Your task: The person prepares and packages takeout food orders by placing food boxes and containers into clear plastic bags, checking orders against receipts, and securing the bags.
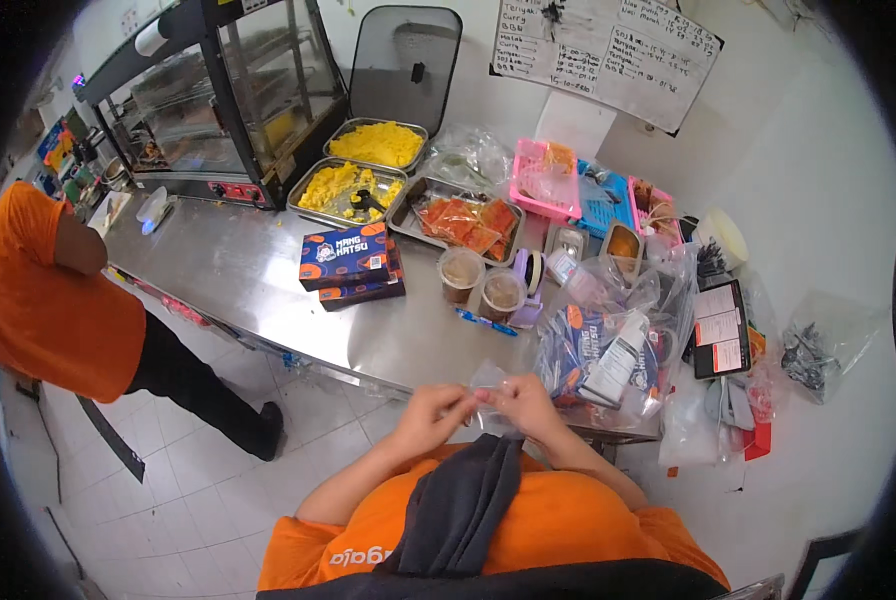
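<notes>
My left hand [437, 415] and my right hand [523, 406] meet in front of my chest, by the counter's near edge. Both pinch a small clear plastic bag [493, 375] between thumbs and fingers. Right of my hands, a larger clear bag holds printed blue food boxes [579, 352] with a paper slip [619, 364] lying on top. Two lidded plastic cups of brown contents [461, 274] stand beyond, beside a purple tape dispenser [526, 289] and a blue pen [485, 321]. Two stacked printed boxes [345, 255] sit further left on the counter.
Metal trays hold yellow rice [377, 144] and packets of red sauce [459, 225]. Pink [544, 180] and blue baskets stand behind. A glass food warmer [215, 112] occupies the back left. A tablet [720, 328] is at the right. A co-worker in orange [58, 300] stands at the left.
</notes>
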A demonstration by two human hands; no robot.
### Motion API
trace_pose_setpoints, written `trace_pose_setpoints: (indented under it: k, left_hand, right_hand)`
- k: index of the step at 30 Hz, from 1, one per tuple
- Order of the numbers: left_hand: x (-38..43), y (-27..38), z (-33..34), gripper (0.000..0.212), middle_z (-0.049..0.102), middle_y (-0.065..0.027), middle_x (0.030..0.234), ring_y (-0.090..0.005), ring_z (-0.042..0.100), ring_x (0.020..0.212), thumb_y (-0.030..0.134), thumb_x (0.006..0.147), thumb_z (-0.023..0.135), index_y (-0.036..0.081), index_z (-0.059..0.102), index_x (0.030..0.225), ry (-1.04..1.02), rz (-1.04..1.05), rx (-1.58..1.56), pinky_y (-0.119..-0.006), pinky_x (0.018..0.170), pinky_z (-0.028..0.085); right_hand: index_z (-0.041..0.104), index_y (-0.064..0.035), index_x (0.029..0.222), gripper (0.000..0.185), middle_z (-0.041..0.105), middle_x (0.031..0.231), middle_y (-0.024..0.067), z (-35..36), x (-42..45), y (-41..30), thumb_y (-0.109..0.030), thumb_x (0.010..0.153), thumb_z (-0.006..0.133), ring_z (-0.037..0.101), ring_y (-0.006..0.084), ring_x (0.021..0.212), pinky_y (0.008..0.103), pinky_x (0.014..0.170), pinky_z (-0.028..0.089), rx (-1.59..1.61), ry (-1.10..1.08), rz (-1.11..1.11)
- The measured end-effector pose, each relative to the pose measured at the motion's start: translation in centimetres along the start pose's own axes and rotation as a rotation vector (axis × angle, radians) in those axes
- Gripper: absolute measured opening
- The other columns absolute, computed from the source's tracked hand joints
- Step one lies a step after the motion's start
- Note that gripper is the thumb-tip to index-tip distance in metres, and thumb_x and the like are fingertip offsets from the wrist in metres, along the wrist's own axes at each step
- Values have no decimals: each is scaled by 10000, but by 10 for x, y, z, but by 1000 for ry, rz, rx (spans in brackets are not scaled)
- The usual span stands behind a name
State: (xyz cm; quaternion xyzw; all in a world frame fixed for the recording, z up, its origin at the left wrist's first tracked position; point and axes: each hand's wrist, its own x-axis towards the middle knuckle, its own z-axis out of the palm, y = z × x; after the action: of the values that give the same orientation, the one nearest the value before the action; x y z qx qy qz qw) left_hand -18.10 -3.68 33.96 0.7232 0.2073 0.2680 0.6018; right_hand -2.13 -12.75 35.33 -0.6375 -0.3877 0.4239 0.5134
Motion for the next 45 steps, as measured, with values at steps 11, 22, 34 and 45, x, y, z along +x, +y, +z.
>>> trace_pose_setpoints:
  k: [11, 22, 34, 45]
  left_hand:
    - [-11, 23, -3, 100, 518, -148, 657, -329, 518, 603, 46, 703, 602, -1, 521, 738, 193, 293, 416, -393, 563, 416]
    - [-13, 5, 4, 142, 499, -166, 658, -295, 532, 602, 71, 717, 620, -7, 502, 738, 17, 101, 256, -359, 529, 395]
    - [-10, 26, -11, 214, 392, -101, 594, -236, 405, 538, -32, 665, 584, 15, 377, 637, 503, 241, 316, -294, 513, 335]
    - [0, 27, -11, 252, 512, -135, 725, -295, 551, 662, -51, 647, 625, 7, 470, 837, 315, 271, 438, -341, 573, 444]
  right_hand:
    - [560, -31, 777, 68, 520, 820, 90, 9, -3, -40, -5, 722, 590, 517, 248, 654, 360, 580, 437, -578, -41, -785]
    - [633, -59, 904, 239, 428, 857, 111, 6, -12, -28, 58, 715, 544, 503, 246, 765, 304, 653, 434, -484, -167, -735]
    - [676, -83, 849, 351, 409, 830, 78, -26, -14, -44, 115, 650, 466, 465, 187, 746, 243, 639, 382, -493, 193, -594]
    - [537, -7, 881, 156, 464, 931, 128, 1, 0, -47, 56, 742, 502, 534, 243, 790, 304, 675, 439, -596, -75, -543]
